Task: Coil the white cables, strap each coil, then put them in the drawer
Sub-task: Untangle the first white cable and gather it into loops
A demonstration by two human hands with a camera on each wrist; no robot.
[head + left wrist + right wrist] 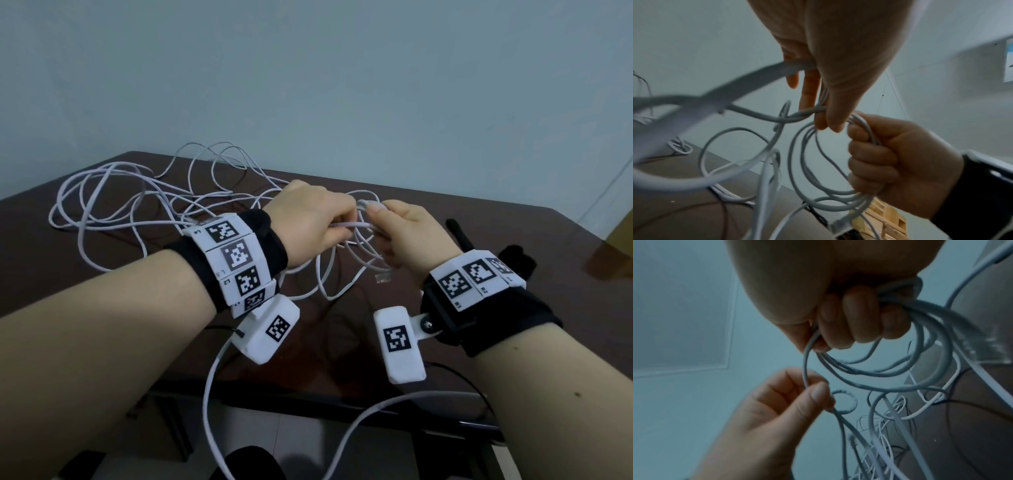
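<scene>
A long white cable [113, 192] sprawls in loose tangles over the left and back of the dark brown table [513, 219]. My right hand [388, 233] grips a small coil of several loops [363, 253] above the table's middle; in the right wrist view its curled fingers [859, 318] close round the coil [900, 371]. Just left of it, my left hand [337, 228] pinches the strand leading into the coil [805, 369] between thumb and finger. In the left wrist view the coil [813, 170] hangs from the right fist [890, 162]. A clear plug [383, 277] dangles below the coil.
A black strap [459, 236] and a second black strap piece [517, 263] lie on the table right of my right hand. A wall rises close behind the table. Another white cable [209, 394] hangs over the front edge. A wooden crate [885, 216] stands beyond the table.
</scene>
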